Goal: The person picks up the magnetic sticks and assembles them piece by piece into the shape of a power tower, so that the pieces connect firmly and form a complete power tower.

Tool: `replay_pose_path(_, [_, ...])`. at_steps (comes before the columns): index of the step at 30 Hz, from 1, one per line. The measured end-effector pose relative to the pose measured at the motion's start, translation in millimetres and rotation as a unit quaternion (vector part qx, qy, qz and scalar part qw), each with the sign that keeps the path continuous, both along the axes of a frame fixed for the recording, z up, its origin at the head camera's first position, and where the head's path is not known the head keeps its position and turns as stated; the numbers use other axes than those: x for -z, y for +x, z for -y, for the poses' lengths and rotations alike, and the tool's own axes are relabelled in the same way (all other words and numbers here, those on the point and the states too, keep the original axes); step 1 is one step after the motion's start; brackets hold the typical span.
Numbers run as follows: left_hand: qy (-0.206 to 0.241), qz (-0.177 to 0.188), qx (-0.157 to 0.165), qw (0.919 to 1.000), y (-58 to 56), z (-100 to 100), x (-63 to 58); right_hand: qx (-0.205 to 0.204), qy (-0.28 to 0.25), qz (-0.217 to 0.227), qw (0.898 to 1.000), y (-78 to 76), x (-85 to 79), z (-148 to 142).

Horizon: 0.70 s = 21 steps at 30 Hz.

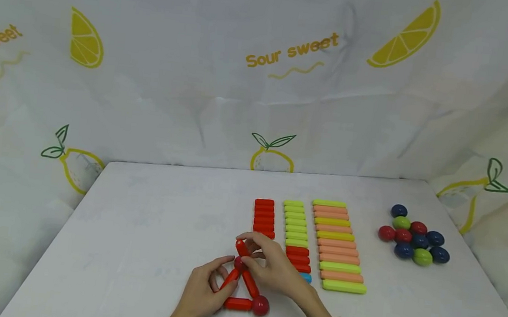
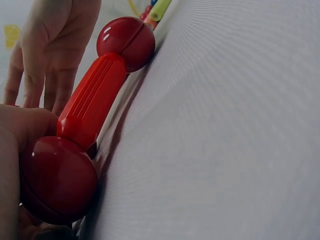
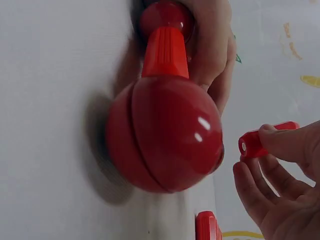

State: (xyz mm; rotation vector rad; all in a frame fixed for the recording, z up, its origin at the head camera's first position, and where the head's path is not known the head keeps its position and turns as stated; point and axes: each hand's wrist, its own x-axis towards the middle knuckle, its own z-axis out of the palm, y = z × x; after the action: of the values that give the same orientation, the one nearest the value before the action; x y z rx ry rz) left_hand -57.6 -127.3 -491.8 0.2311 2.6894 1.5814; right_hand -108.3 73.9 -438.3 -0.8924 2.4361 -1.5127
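A triangle of red magnetic rods and dark red balls lies on the table, with a bottom rod (image 1: 238, 304), a right ball (image 1: 260, 306) and a top ball (image 1: 240, 263). My left hand (image 1: 202, 292) holds the triangle's left side, thumb near the lower left ball (image 2: 60, 180), which it hides in the head view. My right hand (image 1: 275, 266) pinches another red rod (image 3: 280, 135) above the top ball. A pale dot shows on that rod's end. Whether the rod touches the top ball, I cannot tell.
Right of the triangle are columns of short red rods (image 1: 264, 219), short green rods (image 1: 295, 222) and longer mixed-colour rods (image 1: 338, 250). A blue rod (image 1: 305, 277) lies below the short ones. Blue, green and red balls (image 1: 420, 241) cluster at the right of the white table (image 1: 159, 221).
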Motion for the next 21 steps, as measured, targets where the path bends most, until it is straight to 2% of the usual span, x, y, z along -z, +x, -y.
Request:
replay_pose_path(3, [0.006,-0.009,0.003,0.9999,0.1,-0.4,-1.2,-0.024,-0.022,0.013,0.999,2.2,0.9,3.4])
replay_pose_path(5, [0.008,-0.011,0.003,0.9999,0.1,-0.4,-1.6,-0.029,-0.024,0.006,0.999,3.7,1.9,4.8])
replay_pose_path(11, [0.008,-0.005,0.003,1.0000,0.3,-0.1,-2.0,-0.017,-0.014,-0.021,1.000,6.5,5.4,5.7])
replay_pose_path(18, [0.003,-0.003,0.002,1.0000,0.5,0.1,-1.2,-0.018,-0.009,-0.010,1.000,6.4,6.0,4.1])
replay_pose_path(21, [0.003,-0.004,0.003,1.0000,0.7,-0.1,-1.6,-0.003,0.009,-0.008,1.000,5.3,2.9,0.6])
